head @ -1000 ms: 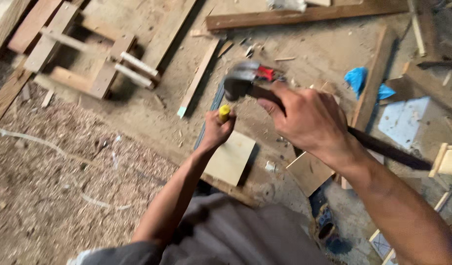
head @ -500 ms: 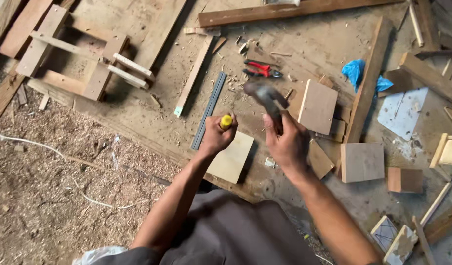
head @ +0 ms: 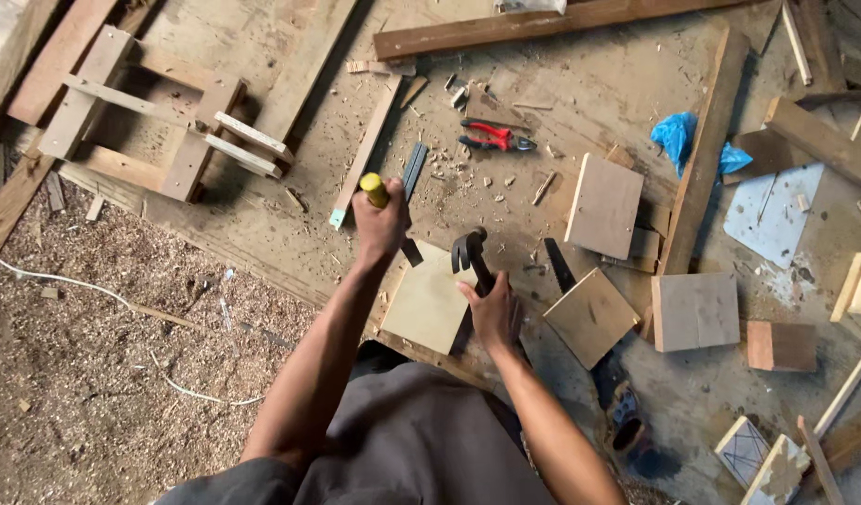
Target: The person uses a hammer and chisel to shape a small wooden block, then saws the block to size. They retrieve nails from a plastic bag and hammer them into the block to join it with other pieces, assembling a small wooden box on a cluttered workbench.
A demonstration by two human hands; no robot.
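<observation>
My left hand [head: 380, 224] grips a yellow-handled chisel [head: 374, 190], its dark blade angled down onto the top edge of a pale square wood panel [head: 429, 299] on the floor. My right hand [head: 494, 313] holds a black claw hammer [head: 470, 252] by the handle, head up, just right of the panel and close to the floor. A grey cloth covers my lap below.
Red-handled pliers [head: 491, 137] lie farther up. Square wood pieces [head: 603, 206] [head: 591, 316] [head: 696, 311] lie to the right, beside a long plank [head: 703, 154] and a blue rag [head: 676, 136]. A wooden frame [head: 150, 122] sits at upper left, with sawdust [head: 103, 374] at the left.
My right hand has brought the hammer down from a raised position to low beside the panel. The left hand still holds the chisel on the panel.
</observation>
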